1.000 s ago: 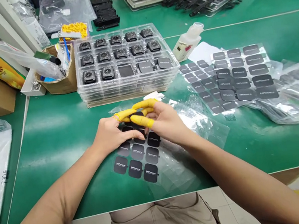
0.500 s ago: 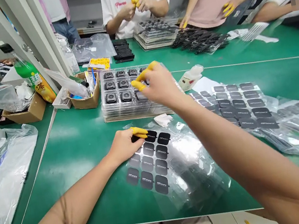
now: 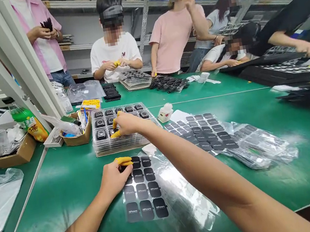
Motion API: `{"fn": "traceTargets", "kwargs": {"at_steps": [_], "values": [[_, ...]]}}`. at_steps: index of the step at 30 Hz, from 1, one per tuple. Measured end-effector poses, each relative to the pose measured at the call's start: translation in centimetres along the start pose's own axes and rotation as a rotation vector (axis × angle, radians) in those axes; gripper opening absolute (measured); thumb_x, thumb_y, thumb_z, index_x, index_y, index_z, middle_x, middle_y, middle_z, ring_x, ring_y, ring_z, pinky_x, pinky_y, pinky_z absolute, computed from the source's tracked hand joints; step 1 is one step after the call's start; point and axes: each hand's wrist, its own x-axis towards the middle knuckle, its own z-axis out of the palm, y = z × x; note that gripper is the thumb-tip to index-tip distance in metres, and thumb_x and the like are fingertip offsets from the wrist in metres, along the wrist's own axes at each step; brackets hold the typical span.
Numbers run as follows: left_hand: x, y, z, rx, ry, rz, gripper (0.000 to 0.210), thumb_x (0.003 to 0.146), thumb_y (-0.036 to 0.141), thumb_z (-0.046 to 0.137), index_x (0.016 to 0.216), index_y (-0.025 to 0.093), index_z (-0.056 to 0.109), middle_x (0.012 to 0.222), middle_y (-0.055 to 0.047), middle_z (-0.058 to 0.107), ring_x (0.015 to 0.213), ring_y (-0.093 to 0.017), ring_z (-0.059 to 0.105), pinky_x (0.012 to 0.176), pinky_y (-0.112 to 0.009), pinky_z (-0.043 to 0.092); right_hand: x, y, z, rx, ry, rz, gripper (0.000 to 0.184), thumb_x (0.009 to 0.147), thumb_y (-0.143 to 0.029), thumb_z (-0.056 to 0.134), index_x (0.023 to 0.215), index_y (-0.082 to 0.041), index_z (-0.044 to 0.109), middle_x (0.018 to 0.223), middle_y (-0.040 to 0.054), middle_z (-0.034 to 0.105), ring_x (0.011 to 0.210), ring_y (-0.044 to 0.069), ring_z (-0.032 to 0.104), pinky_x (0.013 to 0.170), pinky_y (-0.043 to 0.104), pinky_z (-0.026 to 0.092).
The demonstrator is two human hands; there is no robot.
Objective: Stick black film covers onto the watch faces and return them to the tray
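HiFuture sticker sheet [image 3: 142, 191]: flat on the green table [image 3: 73, 176], before the smartwatch tray [image 3: 113, 149].
Left hand [image 3: 114, 175]: on the sheet's upper left; pinching or pressing, cannot tell.
Right hand [image 3: 127, 123]: at a front-row smartwatch [image 3: 112, 131]; whether gripping, cannot tell.

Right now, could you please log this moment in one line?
left hand: on label sheet | right hand: at watch tray

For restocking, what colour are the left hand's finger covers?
The finger covers are yellow, seen in the head view.
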Motion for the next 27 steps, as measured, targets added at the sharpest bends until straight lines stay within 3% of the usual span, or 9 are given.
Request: {"fn": "traceTargets", "kwargs": {"at_steps": [2,5,7,10,14,18,21,24,27], "values": [[0.0,-0.1,0.0,-0.019,-0.006,-0.003,0.027,0.088,0.037,0.071,0.110,0.023,0.079,0.111,-0.004,0.084,0.102,-0.024,0.080,0.100,-0.041,0.064,0.7,0.4,-0.3,0.058,0.014,-0.009,0.034,0.067,-0.032,0.098,0.091,-0.016,0.079,0.104,0.0118,0.073,0.100,0.028,0.071,0.084,0.032,0.053],[0.1,-0.2,0.1,-0.039,0.002,0.001,0.024,0.087,0.033,0.072,0.108,0.024,0.080,0.112,-0.004,0.084,0.103,-0.024,0.080,0.099,-0.039,0.064,-0.2,0.9,0.4,0.175,0.079,-0.012,0.035,0.078,-0.038,0.089,0.101,-0.017,0.075,0.100,0.0055,0.077,0.085,0.019,0.071,0.074,0.027,0.053],[0.0,-0.1,0.2,-0.063,0.000,-0.014,0.025,0.086,0.032,0.074,0.108,0.023,0.079,0.110,-0.005,0.084,0.102,-0.024,0.080,0.099,-0.038,0.063,-2.8,1.0,1.7,0.359,0.179,-0.001,0.037,0.087,-0.044,0.081,0.111,-0.017,0.072,0.103,0.0047,0.078,0.075,0.016,0.072,0.069,0.028,0.055],[-0.1,0.5,0.1,-0.101,-0.016,-0.075,0.043,0.080,0.039,0.084,0.118,0.023,0.076,0.108,-0.005,0.084,0.105,-0.026,0.080,0.100,-0.040,0.062,-8.8,0.9,4.8,0.846,0.383,0.081,0.038,0.075,-0.050,0.089,0.097,-0.021,0.078,0.100,0.0063,0.080,0.083,0.022,0.076,0.075,0.035,0.061],[-0.3,1.2,0.0,-0.026,-0.042,-0.117,0.077,0.063,0.045,0.096,0.132,0.021,0.071,0.111,-0.005,0.084,0.105,-0.028,0.078,0.097,-0.041,0.061,-14.9,0.7,9.7,1.227,0.363,0.275,0.034,0.071,-0.054,0.090,0.087,-0.026,0.080,0.093,0.0067,0.081,0.083,0.026,0.076,0.075,0.041,0.063],[-0.4,1.3,0.1,0.099,-0.064,-0.071,0.078,0.064,0.044,0.095,0.135,0.023,0.070,0.108,-0.004,0.084,0.099,-0.027,0.078,0.092,-0.038,0.062,-15.4,0.5,12.6,1.146,0.390,0.303,0.032,0.073,-0.044,0.088,0.100,-0.030,0.080,0.085,0.0039,0.077,0.076,0.026,0.072,0.070,0.044,0.062],[-0.4,1.3,0.2,0.112,-0.080,-0.050,0.066,0.069,0.043,0.092,0.129,0.025,0.073,0.110,-0.003,0.083,0.100,-0.026,0.078,0.093,-0.038,0.062,-14.8,0.6,13.0,0.971,0.420,0.235,0.020,0.079,-0.041,0.081,0.096,-0.032,0.083,0.095,0.0071,0.077,0.091,0.029,0.071,0.083,0.049,0.061],[-0.3,1.2,0.1,0.088,-0.094,-0.008,0.060,0.070,0.042,0.092,0.124,0.024,0.076,0.117,-0.004,0.083,0.108,-0.027,0.078,0.101,-0.039,0.060,-14.8,0.7,12.9,1.027,0.417,0.211,0.014,0.083,-0.040,0.077,0.091,-0.029,0.082,0.103,0.0084,0.077,0.102,0.029,0.071,0.092,0.050,0.060],[-0.2,1.2,-0.1,0.071,-0.106,0.035,0.057,0.071,0.042,0.091,0.124,0.024,0.078,0.116,-0.004,0.083,0.106,-0.027,0.078,0.100,-0.038,0.061,-15.2,0.7,12.9,1.082,0.401,0.198,0.014,0.083,-0.040,0.078,0.088,-0.027,0.082,0.105,0.0085,0.075,0.106,0.027,0.070,0.094,0.047,0.061]]}}
